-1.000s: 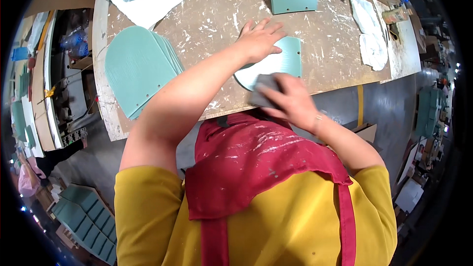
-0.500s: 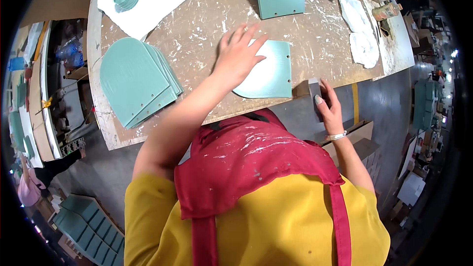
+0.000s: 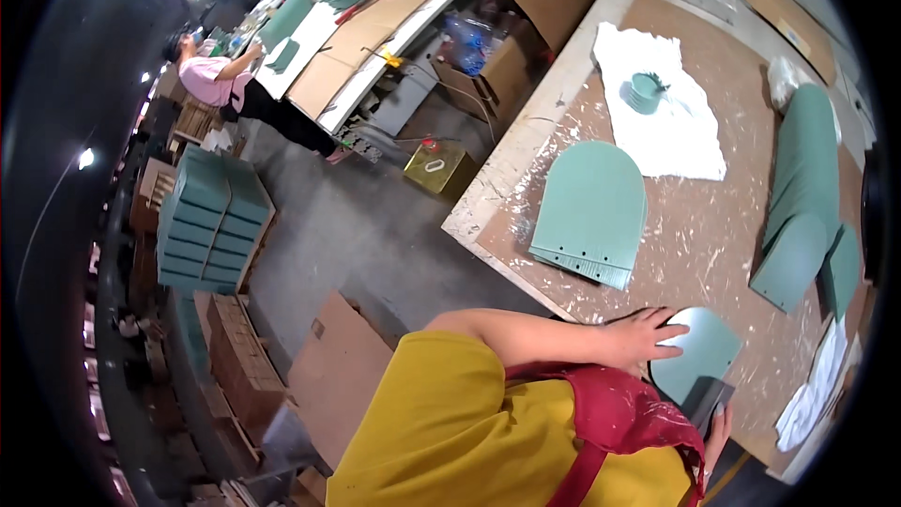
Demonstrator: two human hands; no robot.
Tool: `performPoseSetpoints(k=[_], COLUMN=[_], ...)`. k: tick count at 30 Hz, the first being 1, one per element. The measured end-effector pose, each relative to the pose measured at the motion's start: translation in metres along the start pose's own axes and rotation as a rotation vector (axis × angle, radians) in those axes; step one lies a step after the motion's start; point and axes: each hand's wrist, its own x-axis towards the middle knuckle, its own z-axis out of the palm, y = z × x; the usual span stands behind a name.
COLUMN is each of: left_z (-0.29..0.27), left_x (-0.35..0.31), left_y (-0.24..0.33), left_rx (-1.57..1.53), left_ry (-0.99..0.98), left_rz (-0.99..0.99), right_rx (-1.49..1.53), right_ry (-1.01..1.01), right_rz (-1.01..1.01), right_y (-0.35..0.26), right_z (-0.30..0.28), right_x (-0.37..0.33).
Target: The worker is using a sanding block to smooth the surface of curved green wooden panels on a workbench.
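A pale green panel with one rounded end lies at the near edge of the worktable. My left hand rests on it, fingers stretched out and apart. At the panel's near edge, my right hand holds a dark grey rectangular block; the block overlaps the panel and partly hides the fingers. Farther along the table lies a stack of similar green panels, with small holes along the straight edge. Beyond that stack, a green coiled item sits on a white cloth.
A long row of green panels stands on the table's right side, with another white cloth nearby. On the left are a cardboard sheet, a strapped green stack and a yellow box. A person stands at another table.
The view has swung left, bringing the other table and person into fuller sight. The grey block in my right hand has come from beside the table onto the panel's edge. My left hand stays on the panel.
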Motion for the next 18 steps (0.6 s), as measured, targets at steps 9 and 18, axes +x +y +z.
performPoseSetpoints(k=[9, 18], left_z=[0.016, 0.006], left_x=[0.008, 0.063], left_y=[-0.014, 0.005], left_rx=[-0.142, -0.016], left_ry=[0.260, 0.425], left_rz=[0.272, 0.295], right_rx=[-0.036, 0.514], right_ry=[0.033, 0.060], right_rz=[-0.045, -0.033], right_y=[-0.029, -0.085], right_z=[0.006, -0.016], right_x=[-0.016, -0.011])
